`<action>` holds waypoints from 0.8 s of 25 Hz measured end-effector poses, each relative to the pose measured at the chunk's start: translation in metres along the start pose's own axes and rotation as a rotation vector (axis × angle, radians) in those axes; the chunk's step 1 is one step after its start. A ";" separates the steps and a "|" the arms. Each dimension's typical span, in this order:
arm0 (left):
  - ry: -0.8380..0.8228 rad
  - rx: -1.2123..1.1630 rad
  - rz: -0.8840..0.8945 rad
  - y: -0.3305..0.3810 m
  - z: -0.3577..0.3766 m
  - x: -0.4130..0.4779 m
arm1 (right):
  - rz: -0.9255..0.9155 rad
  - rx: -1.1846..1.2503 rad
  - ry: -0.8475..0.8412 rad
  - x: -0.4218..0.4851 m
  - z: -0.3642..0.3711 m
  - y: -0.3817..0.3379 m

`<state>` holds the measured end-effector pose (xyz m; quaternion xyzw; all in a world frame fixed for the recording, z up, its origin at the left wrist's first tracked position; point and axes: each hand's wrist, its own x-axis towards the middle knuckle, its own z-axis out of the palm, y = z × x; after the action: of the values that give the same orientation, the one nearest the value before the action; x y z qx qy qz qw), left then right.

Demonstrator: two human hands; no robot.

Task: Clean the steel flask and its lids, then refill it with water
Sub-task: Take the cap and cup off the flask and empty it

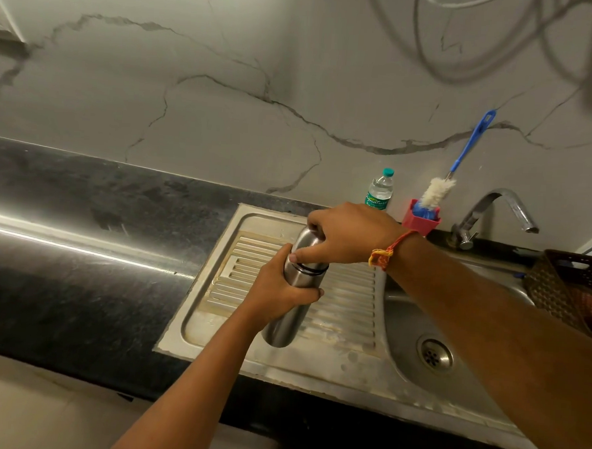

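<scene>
A steel flask (287, 321) stands over the ribbed drainboard (345, 306) of the steel sink. My left hand (277, 288) grips the flask around its middle. My right hand (349, 235) curls over the steel outer lid (304, 240) on top, thumb pressed against its side. Dark rings show at the joint between lid and body. The sink bowl (416, 320) with its drain (433, 353) lies to the right, under my right forearm. The tap (494, 209) stands behind the bowl.
A small plastic water bottle (380, 191) stands at the back wall. Beside it a red holder (420, 222) carries a blue-handled bottle brush (463, 154). A brown basket (572, 287) sits at the far right. Black countertop (81, 230) stretches to the left.
</scene>
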<state>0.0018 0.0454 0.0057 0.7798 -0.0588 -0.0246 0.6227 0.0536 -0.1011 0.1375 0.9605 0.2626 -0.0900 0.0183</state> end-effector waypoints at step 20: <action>0.109 -0.090 -0.009 -0.018 -0.019 0.013 | 0.108 1.284 0.134 -0.001 0.068 0.068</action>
<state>0.0179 0.0659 -0.0076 0.7515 -0.0202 0.0126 0.6593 0.0761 -0.1658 0.0703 0.7957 0.1084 -0.1678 -0.5717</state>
